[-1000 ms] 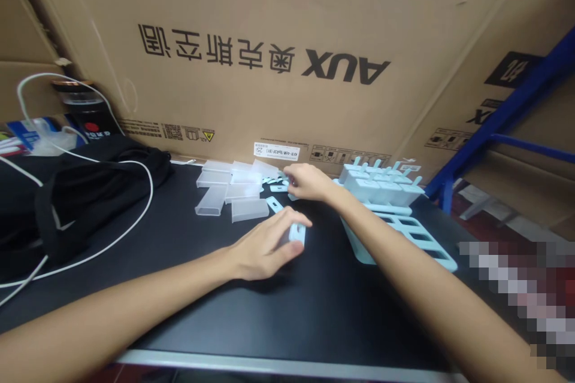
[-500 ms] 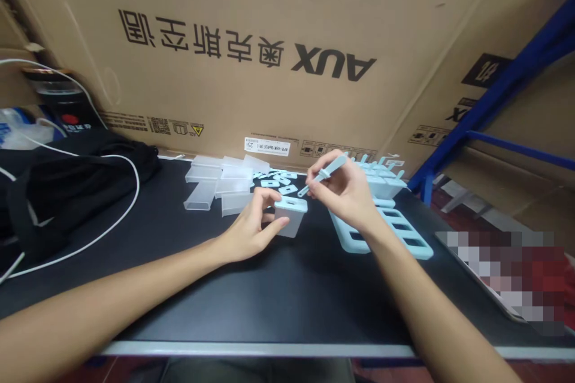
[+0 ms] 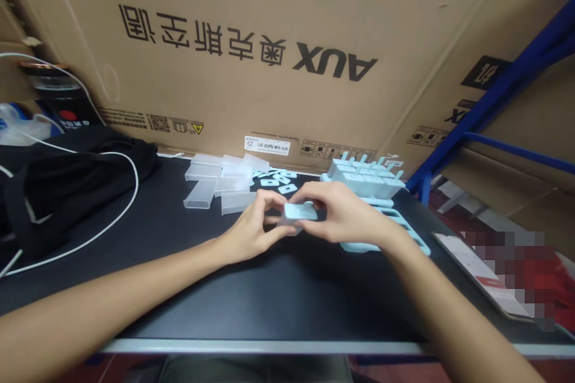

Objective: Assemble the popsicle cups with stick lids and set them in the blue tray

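A clear popsicle mold with a light blue lid [image 3: 300,212] is held above the black table, between my two hands. My left hand [image 3: 254,224] grips it from the left, thumb in front and fingers behind. From the right, my right hand [image 3: 344,212] closes its thumb and fingers around the lid end. The light blue popsicle stick is mostly hidden, and I cannot make out how it sits. Behind my left hand lie several clear empty molds [image 3: 200,193] and a scatter of loose blue lids [image 3: 287,189].
A blue mold rack [image 3: 359,247] lies right of my right hand, with a group of lidded molds and upright sticks [image 3: 372,176] behind it. A large carton [image 3: 224,90] walls off the back. On the left are a black bag [image 3: 85,185] and white cable [image 3: 135,176]; a phone-like slab [image 3: 483,278] lies right.
My right hand has moved left and down to the mold, bringing the popsicle stick to the lid. The mold is tilted differently, its lid now turned more toward me.
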Demonstrator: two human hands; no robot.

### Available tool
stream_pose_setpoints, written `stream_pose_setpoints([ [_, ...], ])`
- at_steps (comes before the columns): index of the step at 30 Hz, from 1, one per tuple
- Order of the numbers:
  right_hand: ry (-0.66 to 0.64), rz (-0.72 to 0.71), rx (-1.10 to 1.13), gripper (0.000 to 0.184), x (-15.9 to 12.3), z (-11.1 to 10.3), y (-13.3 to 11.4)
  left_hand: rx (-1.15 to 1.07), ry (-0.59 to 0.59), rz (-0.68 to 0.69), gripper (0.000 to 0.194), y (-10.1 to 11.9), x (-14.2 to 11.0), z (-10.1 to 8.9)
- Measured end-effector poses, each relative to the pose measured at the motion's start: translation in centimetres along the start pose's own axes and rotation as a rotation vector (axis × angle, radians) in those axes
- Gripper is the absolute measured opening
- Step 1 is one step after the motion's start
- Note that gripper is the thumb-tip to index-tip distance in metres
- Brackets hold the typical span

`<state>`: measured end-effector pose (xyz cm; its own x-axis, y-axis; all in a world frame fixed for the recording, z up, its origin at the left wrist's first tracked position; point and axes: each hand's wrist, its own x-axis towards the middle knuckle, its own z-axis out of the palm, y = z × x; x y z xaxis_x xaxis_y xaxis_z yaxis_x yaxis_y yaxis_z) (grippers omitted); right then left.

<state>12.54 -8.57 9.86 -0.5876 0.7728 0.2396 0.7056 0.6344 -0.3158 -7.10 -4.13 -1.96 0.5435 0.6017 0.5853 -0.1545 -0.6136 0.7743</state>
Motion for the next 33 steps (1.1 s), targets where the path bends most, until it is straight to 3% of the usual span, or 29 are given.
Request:
stream_pose_setpoints([
  [4, -0.076, 0.131, -0.209, 0.020, -2.7, -4.6, 1.4, 0.323, -0.088, 0.056, 0.043, 0.4, 0.2, -0.8],
  [8, -0.085, 0.441, -0.466, 0.021, -6.4, -10.0, 6.3, 0.618, -0.241, 0.063, 0.019, 1.0, 0.4, -1.2],
  [11, -0.140, 0.622, -0.543, 0.020, -8.4, -11.8, 10.1, 0.714, -0.349, 0.090, 0.012, 1.1, 0.4, -1.0],
  [15, -0.216, 0.690, -0.538, 0.018, -9.8, -11.5, 13.2, 0.760, -0.413, 0.108, 0.010, 1.2, 0.3, -0.7],
  [21, -0.310, 0.698, -0.525, 0.024, -10.6, -11.0, 15.1, 0.766, -0.437, 0.114, 0.010, 1.1, 0.2, -0.7],
  [25, -0.345, 0.691, -0.543, 0.026, -10.9, -10.8, 15.4, 0.765, -0.440, 0.114, 0.010, 1.0, 0.3, -0.7],
  [33, -0.249, 0.740, -0.386, 0.022, -11.5, -11.1, 14.6, 0.760, -0.439, 0.119, 0.012, 0.9, 0.2, -0.6],
])
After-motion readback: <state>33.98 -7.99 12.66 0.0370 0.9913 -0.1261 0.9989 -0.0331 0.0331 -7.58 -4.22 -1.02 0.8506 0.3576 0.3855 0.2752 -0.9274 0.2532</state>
